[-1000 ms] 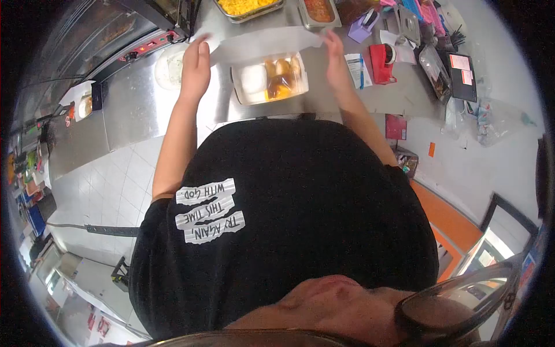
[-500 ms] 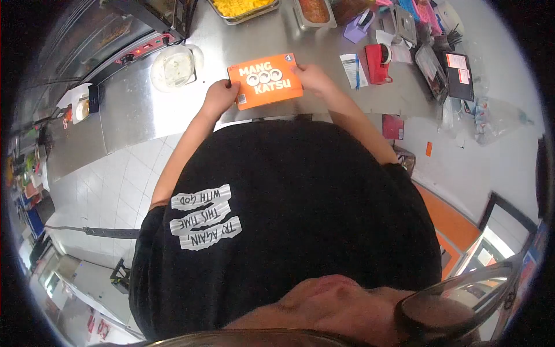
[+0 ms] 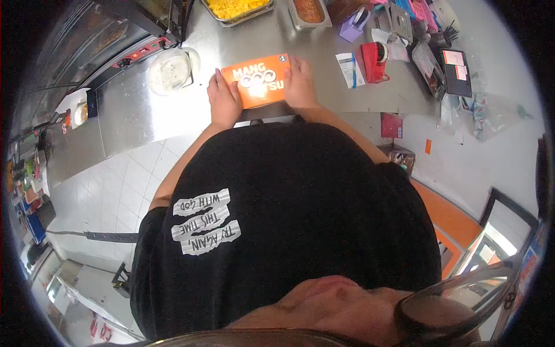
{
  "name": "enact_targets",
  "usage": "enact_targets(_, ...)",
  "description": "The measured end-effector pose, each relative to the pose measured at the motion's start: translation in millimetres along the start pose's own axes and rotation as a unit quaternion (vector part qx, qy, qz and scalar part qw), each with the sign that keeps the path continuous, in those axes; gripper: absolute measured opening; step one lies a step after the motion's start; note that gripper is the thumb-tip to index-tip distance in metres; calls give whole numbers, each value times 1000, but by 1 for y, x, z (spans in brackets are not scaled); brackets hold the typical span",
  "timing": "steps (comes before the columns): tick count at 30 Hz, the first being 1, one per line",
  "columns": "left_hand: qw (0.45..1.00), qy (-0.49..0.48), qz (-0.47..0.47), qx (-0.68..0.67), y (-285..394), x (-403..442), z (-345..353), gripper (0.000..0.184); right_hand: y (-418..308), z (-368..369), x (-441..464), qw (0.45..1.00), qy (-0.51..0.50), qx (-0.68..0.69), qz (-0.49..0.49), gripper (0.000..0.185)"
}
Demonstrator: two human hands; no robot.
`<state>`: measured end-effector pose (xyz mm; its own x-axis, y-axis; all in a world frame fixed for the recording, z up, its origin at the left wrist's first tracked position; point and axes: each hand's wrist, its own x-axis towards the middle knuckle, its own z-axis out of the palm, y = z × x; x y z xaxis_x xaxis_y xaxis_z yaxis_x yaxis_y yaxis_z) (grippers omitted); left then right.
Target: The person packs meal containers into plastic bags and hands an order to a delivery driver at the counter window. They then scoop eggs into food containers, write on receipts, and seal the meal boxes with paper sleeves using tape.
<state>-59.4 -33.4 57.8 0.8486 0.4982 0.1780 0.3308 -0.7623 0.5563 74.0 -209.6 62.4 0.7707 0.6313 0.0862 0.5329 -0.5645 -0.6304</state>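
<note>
An orange food box (image 3: 258, 89) printed "MANG KATSU" lies flat near the front edge of the steel counter, between my two hands. My left hand (image 3: 224, 103) presses along its left side, with the thumb near the top face and the fingers reaching past the corner. Along the right side, my right hand (image 3: 300, 85) grips the box with its fingers pointing away from me. The underside of the box is hidden, as are the tips of some fingers.
A tray of yellow food (image 3: 238, 9) and a steel pan of reddish food (image 3: 309, 10) stand at the back. Left are a clear container (image 3: 172, 72) and an oven (image 3: 139, 53). On the right sit a red tape dispenser (image 3: 376, 62), a paper with a pen (image 3: 350, 70) and a black tray (image 3: 428, 70).
Both hands have shifted from the box's near corners to lie along its sides, fingers now pointing forward. The box has moved slightly left.
</note>
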Motion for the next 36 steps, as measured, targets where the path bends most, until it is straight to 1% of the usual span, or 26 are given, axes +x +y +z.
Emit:
enact_targets(1, 994, 85, 75, -2, -1, -1, 3, 61, 2, -3, 2, 997, 4, -10, -79, 50)
enact_targets(2, 989, 13, 138, 51, 2, 2, -5, 65, 5, -7, 2, 988, 8, -19, -156, 55)
enact_targets(3, 973, -61, 200, 103, 8, 8, -20, 71, 9, -14, 4, 976, -33, -38, -211, 60)
enact_targets(4, 944, -133, 260, 155, 11, 12, -29, 76, 14, -23, 8, 960, -73, -56, -264, 65)
enact_targets(5, 942, -144, 266, 146, 9, 13, -31, 77, 17, -29, 10, 939, -114, -75, -317, 70)
enact_targets(7, 938, -166, 277, 128, 7, 15, -32, 79, 20, -35, 14, 932, -145, -71, -325, 69)
enact_targets(8, 935, -171, 274, 146, 9, 15, -31, 78, 20, -37, 15, 928, -161, -68, -329, 69)
enact_targets(11, 927, -184, 269, 188, 9, 16, -24, 74, 18, -36, 16, 917, -170, -140, -332, 62)
enact_targets(14, 920, -195, 282, 188, -2, 26, -20, 72, 19, -38, 28, 908, -205, -151, -333, 52)
enact_targets(16, 919, -213, 288, 167, -2, 26, -24, 72, 19, -35, 20, 916, -174, -137, -335, 51)
enact_targets(19, 926, -176, 289, 165, 19, 13, -38, 70, 19, -36, -1, 933, -120, -112, -319, 46)
enact_targets(20, 923, -175, 286, 190, 15, 15, -31, 73, 25, -41, 1, 938, -95, -104, -316, 44)
enact_targets(21, 925, -172, 276, 195, 19, 10, -29, 72, 44, -50, -6, 965, -25, -76, -249, 38)
enact_targets(22, 934, -167, 238, 209, 24, 5, -24, 72, 72, -62, -7, 981, 47, -46, -183, 32)
enact_targets(23, 942, -159, 196, 221, 31, 3, -19, 71, 106, -74, -6, 985, 119, -18, -121, 28)
enact_targets(24, 951, -155, 167, 208, 41, 4, -16, 71, 148, -74, -6, 939, 342, -27, 31, 26)
enact_targets(25, 958, -155, 135, 198, 50, 3, -15, 71, 193, -93, -4, 882, 451, -53, 123, 21)
enact_targets(26, 964, -157, 103, 189, 55, 2, -16, 70, 225, -117, -4, 848, 481, -95, 200, 24)
enact_targets(27, 966, -135, 110, 190, 64, -2, -13, 71, 291, -139, -14, 875, 388, -173, 232, 26)
enact_targets(28, 969, -113, 120, 187, 54, -4, -7, 71, 334, -141, -18, 886, 290, -251, 262, 28)
enact_targets(29, 970, -88, 130, 186, 51, -4, -3, 72, 325, -152, -13, 914, 226, -145, 303, 29)
enact_targets(30, 974, -96, 124, 166, 54, -3, -7, 70, 309, -167, -8, 927, 157, -36, 338, 29)
enact_targets(31, 974, -90, 126, 167, 55, -2, -7, 70, 297, -178, -3, 924, 84, 73, 366, 30)
enact_targets(33, 974, -83, 126, 170, 54, -2, -6, 68, 303, -185, 4, 902, 7, 201, 382, 30)
enact_targets(34, 976, -83, 124, 161, 66, -5, -6, 69, 310, -195, -1, 881, -35, 266, 389, 31)
enact_targets(36, 976, -92, 121, 156, 67, -5, -6, 69, 314, -200, -31, 850, 33, 430, 302, 27)
